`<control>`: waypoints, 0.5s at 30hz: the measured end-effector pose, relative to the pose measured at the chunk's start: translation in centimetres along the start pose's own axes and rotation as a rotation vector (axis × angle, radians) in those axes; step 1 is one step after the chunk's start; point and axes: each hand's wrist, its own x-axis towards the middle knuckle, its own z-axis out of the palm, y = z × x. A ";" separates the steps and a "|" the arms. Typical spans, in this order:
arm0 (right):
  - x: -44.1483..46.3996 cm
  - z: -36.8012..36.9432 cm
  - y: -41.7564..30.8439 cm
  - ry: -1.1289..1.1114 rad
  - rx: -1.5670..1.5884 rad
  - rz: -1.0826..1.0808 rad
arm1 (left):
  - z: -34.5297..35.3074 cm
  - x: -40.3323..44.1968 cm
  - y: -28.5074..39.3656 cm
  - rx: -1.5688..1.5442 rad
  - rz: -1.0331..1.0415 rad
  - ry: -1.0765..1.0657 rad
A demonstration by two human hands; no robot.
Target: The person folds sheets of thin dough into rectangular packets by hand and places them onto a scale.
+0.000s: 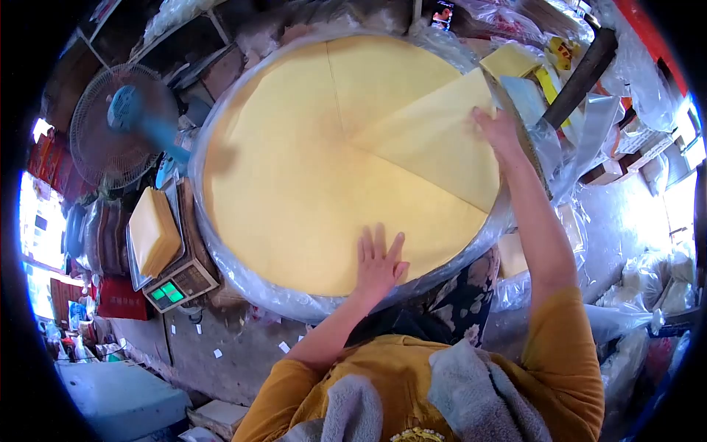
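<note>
A large round stack of thin pale-yellow sheets [294,184] covers the round table in front of me. Its top shows a seam running from the far edge to the centre. On the right side lies a lighter wedge-shaped folded sheet [442,132], its point near the centre. My right hand [499,132] is at this wedge's outer edge, fingers bent together over it; the underside of the grip is hidden. My left hand [380,261] rests flat with fingers spread on the near part of the stack.
Clear plastic [250,283] wraps the table rim. At left stand a blue fan [132,110] and a scale [180,283] with a green display, bearing folded yellow sheets [156,232]. A dark bar [582,77] and plastic bags [641,118] crowd the right side.
</note>
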 end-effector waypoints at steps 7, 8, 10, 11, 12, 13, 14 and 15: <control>-2.1 -0.4 -0.5 -0.116 -0.110 -0.045 | -0.8 9.2 0.6 -0.213 0.022 -0.159; -1.9 -0.4 -0.3 -0.137 -0.119 -0.083 | 0.7 10.4 0.5 -0.322 0.077 -0.014; -1.3 -0.3 -0.2 -0.074 -0.238 -0.193 | 2.1 11.3 1.4 -0.153 0.062 0.009; -0.8 -0.3 -0.2 -0.040 -0.297 -0.248 | 2.7 11.5 1.6 -0.069 0.055 0.021; 0.7 -1.2 -0.2 -0.069 -0.337 -0.172 | 2.4 11.3 1.8 -0.056 0.062 0.009; 2.8 -2.3 -0.1 -0.099 -0.374 -0.092 | 2.3 11.4 1.8 -0.056 0.064 0.010; 4.1 -3.2 -2.2 0.022 -0.401 -0.038 | 2.3 11.4 1.8 -0.055 0.065 0.008; 5.4 -4.2 -4.3 0.141 -0.428 0.016 | 2.3 11.3 1.7 -0.055 0.064 0.007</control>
